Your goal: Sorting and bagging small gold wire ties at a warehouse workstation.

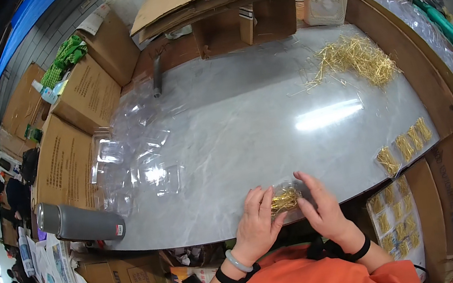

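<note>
Near the table's front edge, a small clear plastic box (292, 185) holds a bundle of thin gold wire pieces (284, 200). My left hand (254, 225) grips the box from the left, its fingers close together and its thumb in front. My right hand (325, 212) is open at the box's right side, thumb and fingers apart, the thumb against the box or very close to it. Part of the box is hidden by my hands. Several filled clear boxes (404, 146) stand in a row at the table's right edge.
A loose heap of gold wire pieces (362, 58) lies at the far right. Empty clear boxes (141, 153) cover the left side, beside a grey flask (81, 221). Cardboard cartons (62, 164) wall the left; a cardboard shelter (224, 3) and white fan (328, 1) stand behind.
</note>
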A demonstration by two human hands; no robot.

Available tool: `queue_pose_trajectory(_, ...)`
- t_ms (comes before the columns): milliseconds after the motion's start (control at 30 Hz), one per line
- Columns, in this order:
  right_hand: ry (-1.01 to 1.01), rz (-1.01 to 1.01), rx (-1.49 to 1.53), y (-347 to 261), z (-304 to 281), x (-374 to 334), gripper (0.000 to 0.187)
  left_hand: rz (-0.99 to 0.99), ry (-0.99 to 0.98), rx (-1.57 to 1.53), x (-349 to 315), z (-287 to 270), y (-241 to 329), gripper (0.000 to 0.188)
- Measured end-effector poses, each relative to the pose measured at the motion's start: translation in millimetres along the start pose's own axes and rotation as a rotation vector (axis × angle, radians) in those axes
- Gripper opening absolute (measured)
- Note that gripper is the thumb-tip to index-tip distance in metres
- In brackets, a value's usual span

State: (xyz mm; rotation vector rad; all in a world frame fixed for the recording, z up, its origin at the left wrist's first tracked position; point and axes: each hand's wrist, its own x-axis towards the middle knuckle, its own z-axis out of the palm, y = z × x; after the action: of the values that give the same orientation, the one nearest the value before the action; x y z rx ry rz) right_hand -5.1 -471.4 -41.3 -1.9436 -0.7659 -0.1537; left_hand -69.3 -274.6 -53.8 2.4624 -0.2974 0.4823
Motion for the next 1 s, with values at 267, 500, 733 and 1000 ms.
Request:
queue_pose_trajectory(267,0.01,-0.004,-0.05,12,-9,5,0.047,0.073,-0.039,-0.013,16,-3,0,0.054)
queue_pose_trajectory(500,-0.093,0.04,-0.003,16,-19,14,0.047,0.167,-0.012,0.036,9,2,-5,0.048)
queue_pose_trajectory(733,0.004,0.153,0.016,8,-19,19,0.038,0.159,-0.037,-0.011,11,0,-5,0.06)
queue_pose_trajectory(1000,0.17,0.13,0.109,4,0,13,0.031,0.124,-0.039,-0.035,9,0,-4,0.063)
